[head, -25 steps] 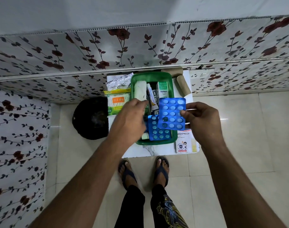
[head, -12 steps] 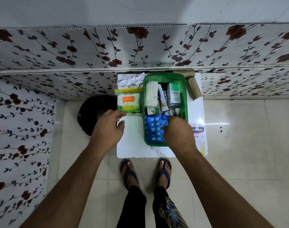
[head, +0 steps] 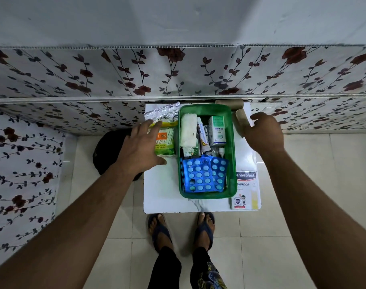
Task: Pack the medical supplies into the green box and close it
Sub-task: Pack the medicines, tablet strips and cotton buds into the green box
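Two bare hands hover over a small white surface (head: 163, 197) pushed against a wall papered with dark red flowers. The green box (head: 233, 155) stands open in the middle, with blue blister packs (head: 200, 176) at its near end and gauze (head: 188, 130), tubes and a carton behind. The left hand (head: 143, 147), fingers spread, grips nothing and rests on the swab pack (head: 167, 142) just left of the box. The right hand (head: 265, 134) is released and empty near a cardboard roll (head: 240, 118). A plaster box (head: 245, 190) lies at the right. Pale floor tiles surround the sandalled feet.
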`<action>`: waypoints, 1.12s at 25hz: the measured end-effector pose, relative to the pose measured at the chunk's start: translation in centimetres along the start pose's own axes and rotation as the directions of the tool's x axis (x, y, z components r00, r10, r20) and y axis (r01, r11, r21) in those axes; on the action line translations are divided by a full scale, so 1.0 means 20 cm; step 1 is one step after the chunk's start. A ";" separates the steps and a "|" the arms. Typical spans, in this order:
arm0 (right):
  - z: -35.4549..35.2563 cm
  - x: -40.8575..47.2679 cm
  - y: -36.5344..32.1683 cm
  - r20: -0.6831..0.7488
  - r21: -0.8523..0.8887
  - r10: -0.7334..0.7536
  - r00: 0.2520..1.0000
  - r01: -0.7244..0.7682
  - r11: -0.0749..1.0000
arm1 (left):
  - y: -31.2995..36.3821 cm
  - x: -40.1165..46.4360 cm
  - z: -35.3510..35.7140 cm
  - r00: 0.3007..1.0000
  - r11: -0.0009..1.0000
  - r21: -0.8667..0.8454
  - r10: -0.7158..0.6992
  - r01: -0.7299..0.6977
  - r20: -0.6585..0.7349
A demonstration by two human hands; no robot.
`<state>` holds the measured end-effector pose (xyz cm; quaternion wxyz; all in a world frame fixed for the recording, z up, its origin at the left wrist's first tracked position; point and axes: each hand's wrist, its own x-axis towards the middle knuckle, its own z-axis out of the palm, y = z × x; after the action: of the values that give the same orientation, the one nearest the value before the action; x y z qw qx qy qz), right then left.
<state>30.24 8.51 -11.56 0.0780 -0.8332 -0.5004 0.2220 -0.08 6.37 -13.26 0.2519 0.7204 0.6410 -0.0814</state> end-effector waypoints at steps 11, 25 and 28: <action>0.10 0.06 -0.01 0.093 0.032 -0.002 0.996 -0.001 0.999 | -0.03 0.05 0.05 0.980 0.946 0.312 0.141 -0.092 -0.138; -0.11 -0.19 -0.01 0.040 0.255 -0.011 0.999 0.000 0.967 | 0.04 -0.26 -0.23 0.981 0.999 -0.039 -0.009 0.002 -0.195; -0.16 -0.30 0.00 0.056 0.314 -0.008 0.998 -0.010 0.949 | 0.25 -0.36 -0.33 0.991 0.985 -0.165 0.028 -0.050 -0.132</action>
<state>29.21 3.61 -6.91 0.1953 -0.8039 -0.4601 0.3224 2.19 2.88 -3.07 0.2713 0.7130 0.6461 0.0245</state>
